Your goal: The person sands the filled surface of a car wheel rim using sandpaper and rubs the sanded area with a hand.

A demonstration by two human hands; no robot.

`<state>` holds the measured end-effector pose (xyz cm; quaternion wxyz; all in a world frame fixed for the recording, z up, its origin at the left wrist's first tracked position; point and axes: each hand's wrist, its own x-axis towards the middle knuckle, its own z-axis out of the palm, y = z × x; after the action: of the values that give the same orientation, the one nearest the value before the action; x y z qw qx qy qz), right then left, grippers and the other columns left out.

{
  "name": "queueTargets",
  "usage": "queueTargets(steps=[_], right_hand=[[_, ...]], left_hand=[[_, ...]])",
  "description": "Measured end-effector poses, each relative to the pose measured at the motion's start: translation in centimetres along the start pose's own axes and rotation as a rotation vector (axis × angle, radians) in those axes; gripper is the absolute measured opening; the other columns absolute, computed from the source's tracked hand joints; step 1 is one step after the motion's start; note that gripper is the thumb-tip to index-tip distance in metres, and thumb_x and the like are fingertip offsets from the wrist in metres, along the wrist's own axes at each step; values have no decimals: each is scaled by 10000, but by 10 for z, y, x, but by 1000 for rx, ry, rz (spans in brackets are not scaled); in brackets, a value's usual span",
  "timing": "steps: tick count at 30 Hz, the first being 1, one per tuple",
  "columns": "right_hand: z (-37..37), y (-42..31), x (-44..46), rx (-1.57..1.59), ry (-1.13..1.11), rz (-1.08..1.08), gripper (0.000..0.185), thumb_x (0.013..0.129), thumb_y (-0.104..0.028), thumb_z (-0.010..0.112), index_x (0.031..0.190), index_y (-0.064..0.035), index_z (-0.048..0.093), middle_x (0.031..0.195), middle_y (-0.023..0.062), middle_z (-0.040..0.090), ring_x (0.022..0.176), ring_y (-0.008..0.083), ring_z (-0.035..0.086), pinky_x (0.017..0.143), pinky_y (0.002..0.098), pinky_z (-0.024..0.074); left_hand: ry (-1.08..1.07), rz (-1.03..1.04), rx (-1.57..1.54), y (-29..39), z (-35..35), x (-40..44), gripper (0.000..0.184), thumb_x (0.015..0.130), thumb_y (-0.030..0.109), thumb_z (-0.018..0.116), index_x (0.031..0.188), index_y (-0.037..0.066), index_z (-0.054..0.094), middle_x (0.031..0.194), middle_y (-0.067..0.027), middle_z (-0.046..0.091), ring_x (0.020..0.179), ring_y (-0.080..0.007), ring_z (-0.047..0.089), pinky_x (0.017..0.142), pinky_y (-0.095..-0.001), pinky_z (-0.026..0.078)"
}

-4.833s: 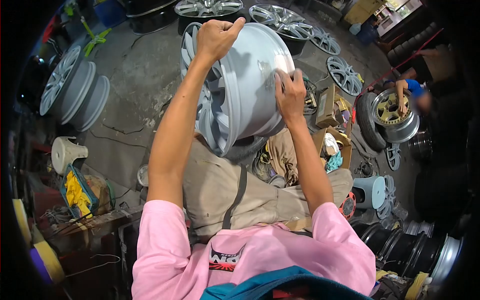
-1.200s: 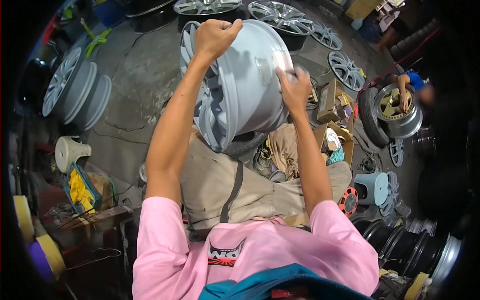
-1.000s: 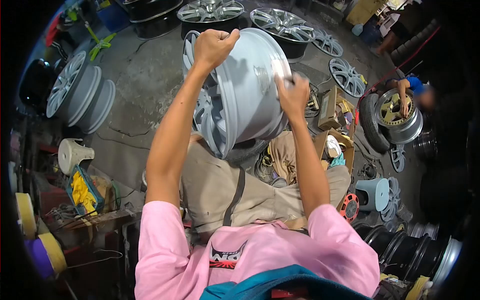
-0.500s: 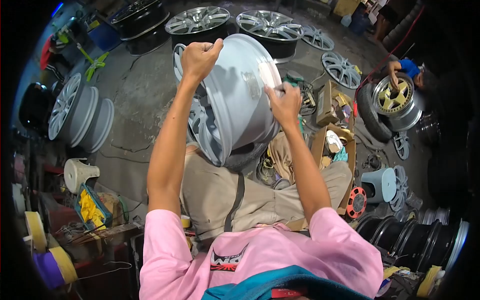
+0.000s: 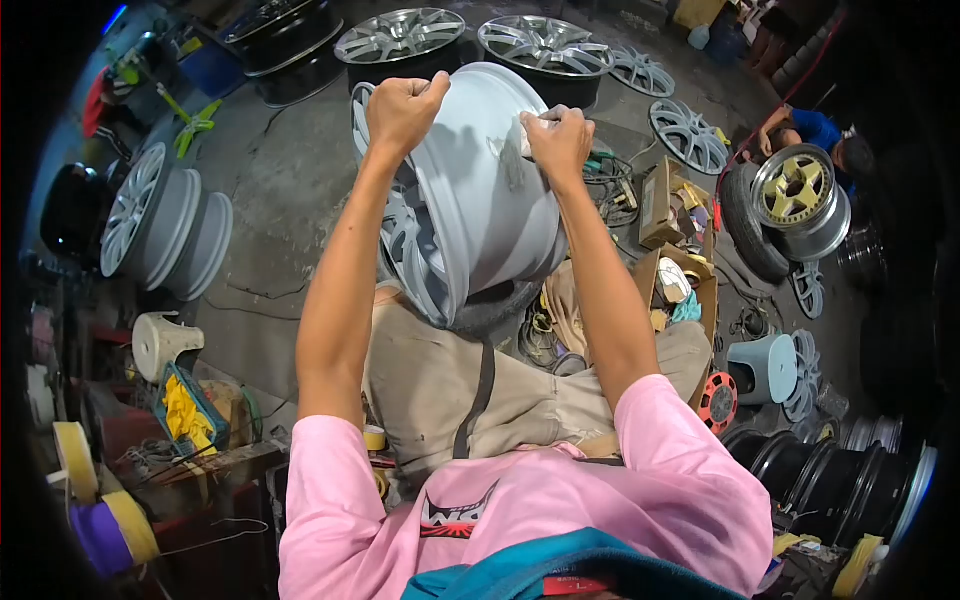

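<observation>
Work on the wheel [image 5: 487, 225] looks partway along: most of its barrel is an even, smooth grey, while a darker, uneven patch [image 5: 514, 172] near the far edge stands out and, by its look, is unfinished. The spoked face is turned left, and how even it is cannot be told.

The wheel is tilted, held up just beyond the knees, with a tyre [image 5: 493, 308] beneath; whether they touch is unclear. The left hand [image 5: 398, 118] is closed on the near-face rim at the top. The right hand [image 5: 562, 145] has curled fingers at the barrel's far edge, beside the patch; whether they pinch the pale bit there cannot be told.

The widest stretch of floor [image 5: 275, 190] lies to the left, crossed by thin cables. Room is tighter to the right, where cables [image 5: 617, 190] and a box [image 5: 656, 207] sit near, and ahead, where a chrome wheel [image 5: 546, 47] lies close.
</observation>
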<state>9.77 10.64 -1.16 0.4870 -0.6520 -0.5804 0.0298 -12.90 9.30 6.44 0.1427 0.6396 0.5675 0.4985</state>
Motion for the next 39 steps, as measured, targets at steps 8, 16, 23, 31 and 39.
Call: queueTargets(steps=[8, 16, 23, 31, 39], right_hand=[[1, 21, -3, 121, -93, 111, 466, 739, -442, 844, 906, -15, 768, 1095, 239, 657, 1096, 415, 585, 962, 496, 479], [-19, 22, -23, 47, -132, -26, 404, 771, -403, 833, 817, -17, 724, 994, 196, 607, 1020, 381, 574, 902, 482, 464], [-6, 1, 10, -80, -83, -188, 377, 780, -385, 810, 874, -28, 733, 1030, 195, 605, 1028, 392, 574, 894, 492, 478], [-3, 1, 25, -116, -188, -165, 393, 758, -401, 812, 891, -37, 746, 1062, 200, 632, 1093, 394, 584, 919, 497, 495], [-44, 41, -32, 222, -255, 248, 597, 667, -487, 917, 849, 47, 721, 949, 203, 673, 843, 307, 669, 771, 417, 537]], left_hand=[[22, 0, -31, -5, 3, -4, 605, 896, 471, 675, 472, 61, 540, 424, -9, 444, 415, -147, 438, 491, -350, 353], [24, 15, -25, -5, 0, -5, 578, 888, 456, 674, 478, 67, 555, 427, -3, 457, 414, -144, 442, 490, -349, 353], [-7, -29, -5, -5, 0, 0, 587, 877, 468, 672, 476, 59, 545, 429, -19, 444, 423, -160, 431, 496, -346, 356], [24, 26, 19, 0, 4, 0, 599, 888, 462, 671, 494, 39, 515, 438, -23, 416, 427, -165, 410, 496, -363, 345], [30, 16, -28, -4, 2, -3, 609, 908, 450, 682, 496, 37, 509, 446, -13, 412, 441, -135, 387, 492, -351, 322]])
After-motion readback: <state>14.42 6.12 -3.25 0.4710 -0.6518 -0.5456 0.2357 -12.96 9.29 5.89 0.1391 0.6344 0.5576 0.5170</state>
